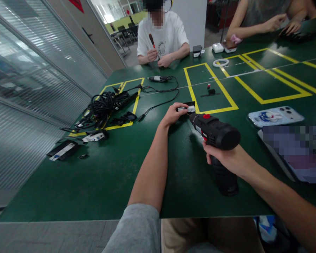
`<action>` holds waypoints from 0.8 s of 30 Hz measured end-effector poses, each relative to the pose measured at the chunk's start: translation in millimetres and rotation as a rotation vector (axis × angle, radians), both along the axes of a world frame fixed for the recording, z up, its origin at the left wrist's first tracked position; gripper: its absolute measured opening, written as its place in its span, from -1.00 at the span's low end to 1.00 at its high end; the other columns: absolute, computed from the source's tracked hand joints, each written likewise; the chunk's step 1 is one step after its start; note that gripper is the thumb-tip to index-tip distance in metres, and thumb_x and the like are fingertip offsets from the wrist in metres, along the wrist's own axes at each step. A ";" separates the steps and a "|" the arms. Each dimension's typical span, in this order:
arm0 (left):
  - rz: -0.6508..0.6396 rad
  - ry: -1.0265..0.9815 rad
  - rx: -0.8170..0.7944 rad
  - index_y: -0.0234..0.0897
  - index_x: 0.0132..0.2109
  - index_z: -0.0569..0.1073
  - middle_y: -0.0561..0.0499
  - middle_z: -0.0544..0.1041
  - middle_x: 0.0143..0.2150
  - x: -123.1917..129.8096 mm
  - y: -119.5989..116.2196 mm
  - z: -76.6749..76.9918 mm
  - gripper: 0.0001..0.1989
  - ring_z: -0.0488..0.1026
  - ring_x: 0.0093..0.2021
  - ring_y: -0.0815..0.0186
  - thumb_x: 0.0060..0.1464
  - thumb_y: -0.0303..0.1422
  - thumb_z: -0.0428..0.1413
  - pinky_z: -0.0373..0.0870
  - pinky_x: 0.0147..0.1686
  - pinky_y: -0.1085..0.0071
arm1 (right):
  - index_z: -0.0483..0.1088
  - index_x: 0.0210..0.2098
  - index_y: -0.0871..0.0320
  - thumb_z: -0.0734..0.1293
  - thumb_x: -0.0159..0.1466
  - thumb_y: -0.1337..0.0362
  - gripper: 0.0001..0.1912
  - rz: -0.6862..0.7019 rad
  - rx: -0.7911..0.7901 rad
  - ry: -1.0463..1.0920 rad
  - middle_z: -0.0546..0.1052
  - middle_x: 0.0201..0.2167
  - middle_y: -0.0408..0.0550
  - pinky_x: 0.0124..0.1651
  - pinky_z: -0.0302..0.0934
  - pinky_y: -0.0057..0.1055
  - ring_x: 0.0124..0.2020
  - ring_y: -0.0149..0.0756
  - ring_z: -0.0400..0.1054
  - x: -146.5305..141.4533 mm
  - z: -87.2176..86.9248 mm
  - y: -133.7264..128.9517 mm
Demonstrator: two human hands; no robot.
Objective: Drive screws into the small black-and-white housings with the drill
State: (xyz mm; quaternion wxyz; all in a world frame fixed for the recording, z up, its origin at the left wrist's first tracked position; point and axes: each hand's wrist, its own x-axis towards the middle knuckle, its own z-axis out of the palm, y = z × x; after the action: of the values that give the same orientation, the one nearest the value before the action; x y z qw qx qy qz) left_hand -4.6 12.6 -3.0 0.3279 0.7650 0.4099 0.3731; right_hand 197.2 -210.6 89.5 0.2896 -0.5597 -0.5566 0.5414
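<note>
A black and red cordless drill [216,133] is gripped by its handle in my right hand [228,158]. Its chuck points forward and left, close to a small flat black piece with a white part on it [191,108]. The fingers of my left hand [173,114] are closed on that black piece, pinning it to the table. Whether the drill's tip touches the piece cannot be made out. Just beyond, inside a yellow taped box, lie a small black part [212,92] and a tiny red part [209,85].
On the green table [94,189], a heap of black cables [102,107] and a black case [63,150] lie left. A corded tool [157,79] lies ahead. A phone [276,116] and a blurred-out device [292,154] are right. A person opposite holds a screwdriver [152,40].
</note>
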 end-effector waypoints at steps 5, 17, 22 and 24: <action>-0.002 0.002 -0.018 -0.24 -0.10 0.57 -0.06 0.55 -0.03 0.2 -1.5 2.4 -0.71 0.44 0.03 0.22 0.00 -0.27 0.23 0.31 0.11 0.28 | 0.42 -0.41 0.12 0.31 0.19 0.28 -0.92 -0.015 -0.020 0.019 0.49 -0.61 -0.13 -0.25 0.22 -0.25 -0.48 -0.24 0.40 0.4 1.5 0.0; -0.001 0.015 0.012 -0.25 -0.08 0.57 -0.06 0.55 -0.04 -0.8 0.8 -0.8 -0.69 0.44 0.02 0.23 0.00 -0.27 0.23 0.32 0.09 0.29 | 0.38 -0.58 0.12 0.31 0.18 0.27 -0.79 -0.025 -0.006 0.011 0.48 -0.63 -0.12 -0.31 0.19 -0.31 -0.54 -0.32 0.34 0.1 1.2 -0.5; -0.007 0.017 0.024 -0.25 -0.08 0.57 -0.06 0.55 -0.03 -1.7 1.7 -2.0 -0.68 0.45 0.02 0.23 0.00 -0.26 0.23 0.32 0.09 0.29 | 0.38 -0.55 0.11 0.32 0.16 0.30 -0.84 -0.046 -0.008 0.024 0.46 -0.66 -0.15 -0.38 0.18 -0.33 -0.58 -0.34 0.32 -0.7 4.8 -0.9; -0.015 0.018 0.034 -0.25 -0.08 0.58 -0.07 0.54 -0.02 -2.2 2.8 -2.7 -0.68 0.45 0.03 0.23 0.00 -0.26 0.23 0.32 0.11 0.29 | 0.38 -0.54 0.11 0.32 0.15 0.31 -0.86 -0.057 -0.007 0.046 0.45 -0.66 -0.16 -0.40 0.18 -0.34 -0.59 -0.34 0.32 -1.4 5.0 -1.0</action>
State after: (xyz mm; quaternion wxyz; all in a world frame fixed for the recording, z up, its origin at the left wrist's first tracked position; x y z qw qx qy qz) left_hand -6.8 15.4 -5.7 0.3139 0.7768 0.4006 0.3709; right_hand 195.7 -211.6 94.5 0.3155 -0.5637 -0.5318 0.5476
